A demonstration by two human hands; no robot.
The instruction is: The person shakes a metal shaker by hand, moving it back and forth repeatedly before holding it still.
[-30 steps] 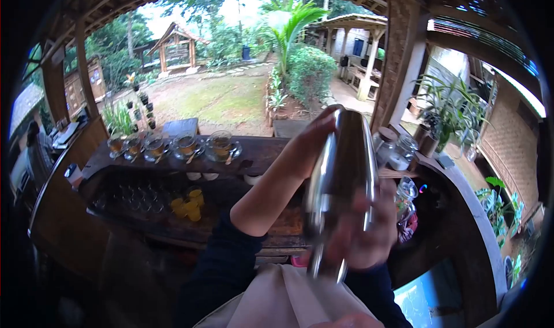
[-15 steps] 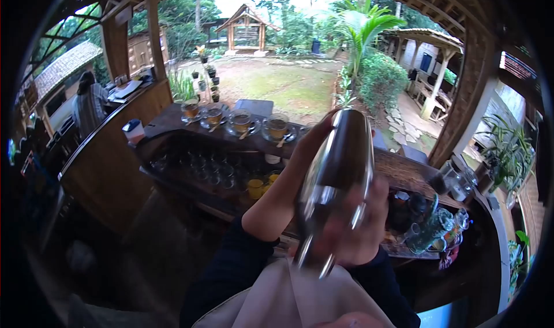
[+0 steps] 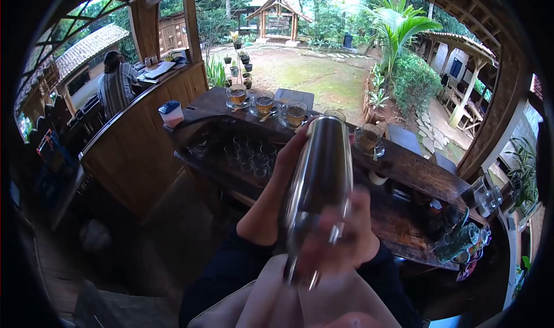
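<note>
A shiny metal cocktail shaker (image 3: 322,166) is held up tilted in front of my chest, between both hands. My left hand (image 3: 295,146) wraps its far, wide end from behind; most of those fingers are hidden by the metal. Around the narrower near end closes my right hand (image 3: 353,233), slightly smeared by motion. Past the shaker, glass cups with an amber drink stand on saucers along the counter, among them a left cup (image 3: 237,95) and a right cup (image 3: 368,137). The shaker partly covers another glass behind it.
The dark wooden counter (image 3: 421,181) runs across in front. Upturned glasses (image 3: 248,155) sit on its lower shelf. A lidded container (image 3: 171,114) stands at the left end, glass jars (image 3: 485,198) at the right. A person in a striped top (image 3: 117,88) is at the side counter.
The view has turned left, so the counter and cups appear further right. The shaker stays gripped in both hands, moved slightly left and down in the picture.
</note>
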